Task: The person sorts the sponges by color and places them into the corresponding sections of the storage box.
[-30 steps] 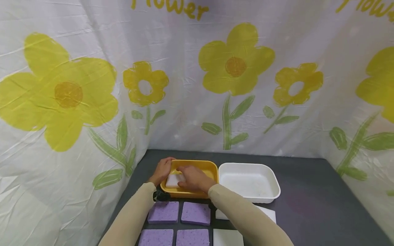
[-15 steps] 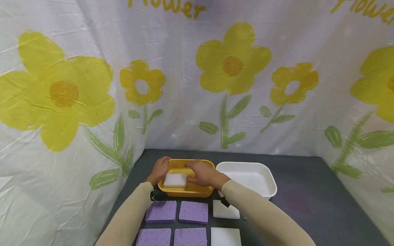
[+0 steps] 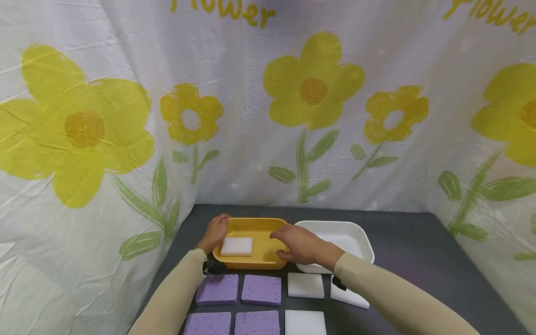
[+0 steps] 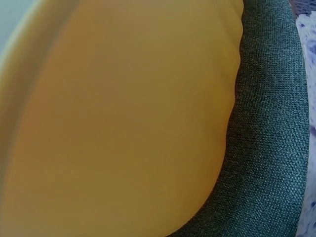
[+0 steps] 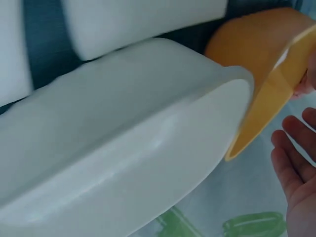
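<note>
A yellow plastic tray point(image 3: 264, 235) stands at the back of the table, with one white sponge point(image 3: 237, 247) lying flat in its left part. My left hand point(image 3: 215, 233) holds the tray's left rim; in the left wrist view the tray's yellow outer wall point(image 4: 123, 118) fills most of the picture. My right hand point(image 3: 302, 244), fingers spread and relaxed with nothing in them, hovers over the gap between the yellow tray and a white tray point(image 3: 349, 237). In the right wrist view those loose fingers of my right hand point(image 5: 298, 173) appear beside both trays.
In front of the trays, purple sponges point(image 3: 217, 290) lie in rows on the left of the dark tabletop point(image 3: 402, 260). White sponges point(image 3: 305, 285) lie right of them, one partly covered by my right sleeve. A flower-printed curtain point(image 3: 247, 186) hangs behind.
My right hand has moved right, away from the white sponge in the yellow tray, uncovering it. My left hand has stayed at the tray's left rim.
</note>
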A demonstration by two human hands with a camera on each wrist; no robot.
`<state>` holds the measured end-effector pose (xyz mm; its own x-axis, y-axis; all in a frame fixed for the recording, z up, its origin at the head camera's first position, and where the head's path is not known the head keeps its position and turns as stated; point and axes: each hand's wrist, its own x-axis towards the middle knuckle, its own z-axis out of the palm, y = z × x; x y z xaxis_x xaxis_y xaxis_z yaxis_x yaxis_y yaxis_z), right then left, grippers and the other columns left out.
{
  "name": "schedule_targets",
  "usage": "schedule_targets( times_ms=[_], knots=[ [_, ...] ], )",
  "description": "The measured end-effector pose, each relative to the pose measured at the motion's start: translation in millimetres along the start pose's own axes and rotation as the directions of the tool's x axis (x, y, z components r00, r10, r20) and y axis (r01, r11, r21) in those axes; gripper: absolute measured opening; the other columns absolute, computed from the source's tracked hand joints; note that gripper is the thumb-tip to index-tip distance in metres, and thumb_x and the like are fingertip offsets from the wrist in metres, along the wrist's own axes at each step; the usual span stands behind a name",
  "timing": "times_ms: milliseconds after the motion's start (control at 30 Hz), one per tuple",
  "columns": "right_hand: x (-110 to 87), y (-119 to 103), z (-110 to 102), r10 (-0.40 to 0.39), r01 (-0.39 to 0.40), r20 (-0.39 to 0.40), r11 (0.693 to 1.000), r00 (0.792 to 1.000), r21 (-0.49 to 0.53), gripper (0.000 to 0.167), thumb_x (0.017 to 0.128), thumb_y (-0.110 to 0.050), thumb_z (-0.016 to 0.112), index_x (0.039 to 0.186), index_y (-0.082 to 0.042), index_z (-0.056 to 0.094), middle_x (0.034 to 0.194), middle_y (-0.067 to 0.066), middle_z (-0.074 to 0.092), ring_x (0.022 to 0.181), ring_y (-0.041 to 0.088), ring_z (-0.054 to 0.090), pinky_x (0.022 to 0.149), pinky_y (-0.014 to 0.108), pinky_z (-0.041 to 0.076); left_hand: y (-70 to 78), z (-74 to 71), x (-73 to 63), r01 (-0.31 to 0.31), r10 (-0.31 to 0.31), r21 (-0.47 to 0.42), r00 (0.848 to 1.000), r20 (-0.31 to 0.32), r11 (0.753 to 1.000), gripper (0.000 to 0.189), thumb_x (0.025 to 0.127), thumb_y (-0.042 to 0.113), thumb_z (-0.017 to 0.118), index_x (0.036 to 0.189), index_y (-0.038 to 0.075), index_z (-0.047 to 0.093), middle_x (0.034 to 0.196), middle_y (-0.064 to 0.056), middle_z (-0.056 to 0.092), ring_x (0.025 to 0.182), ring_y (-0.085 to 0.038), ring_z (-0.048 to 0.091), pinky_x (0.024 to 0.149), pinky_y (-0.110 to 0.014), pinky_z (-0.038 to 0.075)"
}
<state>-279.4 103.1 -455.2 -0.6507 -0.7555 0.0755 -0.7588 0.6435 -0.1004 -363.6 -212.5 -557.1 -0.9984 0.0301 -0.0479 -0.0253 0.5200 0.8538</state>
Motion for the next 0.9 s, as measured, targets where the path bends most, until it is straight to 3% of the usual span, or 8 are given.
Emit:
schedule_targets(
  times_ms=[367,633,900],
  knots=[
    [-52.1,-1,-6,0.006,-0.006,-0.044,1.000,0.999,0.002,0.041,0.099,-0.022,0.079,0.135,-0.005,0.072,0.129,0.008,0.078,0.120,0.025,0.073,0.103,0.044,0.061,0.5,-0.8,-0.3,-0.010,0.009,0.010,1.000,0.009,1.000,0.045,0.119,0.021,0.030,0.141,0.001,0.063,0.138,-0.023,0.067,0.120,-0.037,0.065,0.107,-0.058,0.052],
    [-90.3,-15,1,-0.001,0.002,-0.018,0.999,1.000,0.043,0.041,0.098,-0.029,0.081,0.133,-0.009,0.072,0.124,0.003,0.077,0.114,0.016,0.072,0.098,0.039,0.062,-1.1,-1.2,-0.8,-0.018,0.018,0.011,1.000,0.024,1.000,0.045,0.119,0.022,0.030,0.143,0.001,0.063,0.140,-0.023,0.066,0.122,-0.038,0.065,0.108,-0.059,0.051],
    [-120.9,-40,13,-0.118,0.118,-0.026,0.993,0.993,-0.003,0.045,0.096,-0.036,0.082,0.131,-0.009,0.073,0.123,-0.001,0.077,0.114,0.014,0.072,0.097,0.035,0.061,-0.9,-1.5,0.2,-0.014,0.014,0.006,0.999,0.039,1.000,0.046,0.120,0.023,0.030,0.147,0.001,0.060,0.145,-0.024,0.063,0.129,-0.039,0.063,0.112,-0.061,0.049]
  ],
)
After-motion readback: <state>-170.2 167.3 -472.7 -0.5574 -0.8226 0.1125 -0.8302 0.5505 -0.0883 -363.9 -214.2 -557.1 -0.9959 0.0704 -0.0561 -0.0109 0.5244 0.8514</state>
